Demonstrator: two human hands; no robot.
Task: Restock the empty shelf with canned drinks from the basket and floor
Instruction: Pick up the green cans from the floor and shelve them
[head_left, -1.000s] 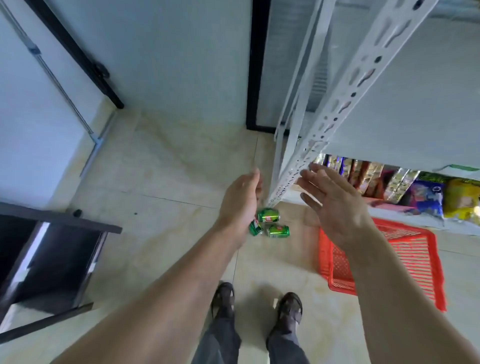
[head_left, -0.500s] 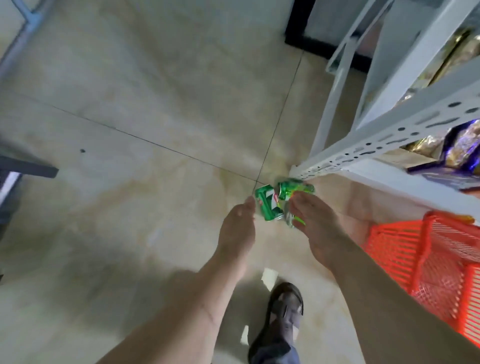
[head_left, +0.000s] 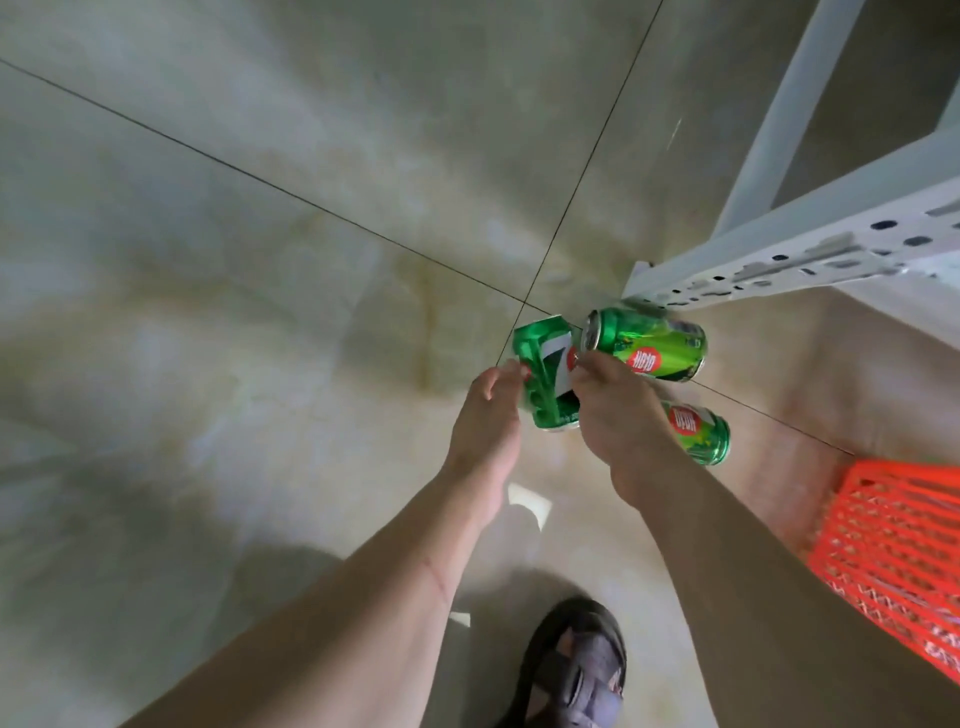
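Cans lie on the floor (head_left: 260, 260); both hands' fingers (head_left: 506, 371) close on one can (head_left: 543, 384) to lift it shelfward.

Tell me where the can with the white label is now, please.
In the head view the can with the white label lies on the floor just right of centre, between the left hand and right hand, left of the white shelf post.
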